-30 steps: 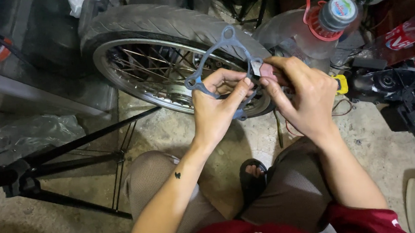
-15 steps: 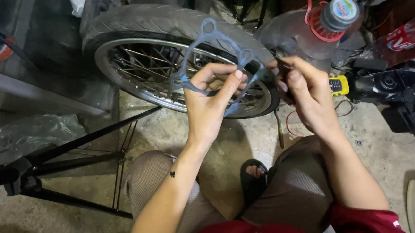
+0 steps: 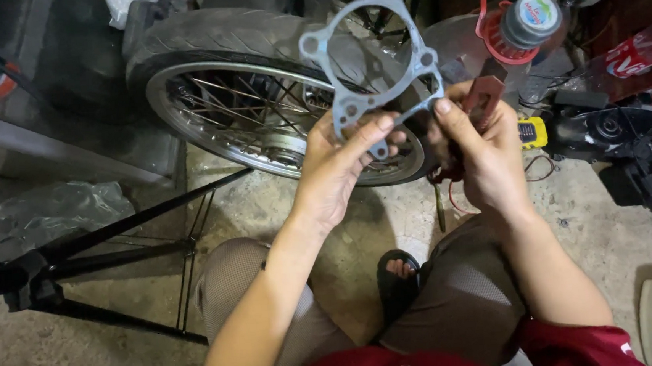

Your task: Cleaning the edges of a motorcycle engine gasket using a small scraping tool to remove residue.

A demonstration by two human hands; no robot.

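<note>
In front of the wheel [image 3: 260, 111], my left hand [image 3: 336, 167] and right hand [image 3: 484, 149] pinch the thin gasket [image 3: 367, 58]; an uneven pull could tear it.

Dim, cool light is falling from above, leaving the upper corners murky. The floor [image 3: 436, 221] is catching soft shadows. Edges are bending slightly, and focus is staying fairly sharp.

— What colour is the gasket [image 3: 373, 53]?
— Pale grey-blue, plain, with no pattern.
— And the wheel [image 3: 259, 96] behind it?
— Black tyre with shallow tread grooves, shiny silver rim and thin silver spokes.
— Anything bright?
— A red tool [image 3: 486, 95], a yellow box [image 3: 533, 132], a dark red shirt [image 3: 430, 363], and brownish-grey trousers [image 3: 457, 304].
</note>
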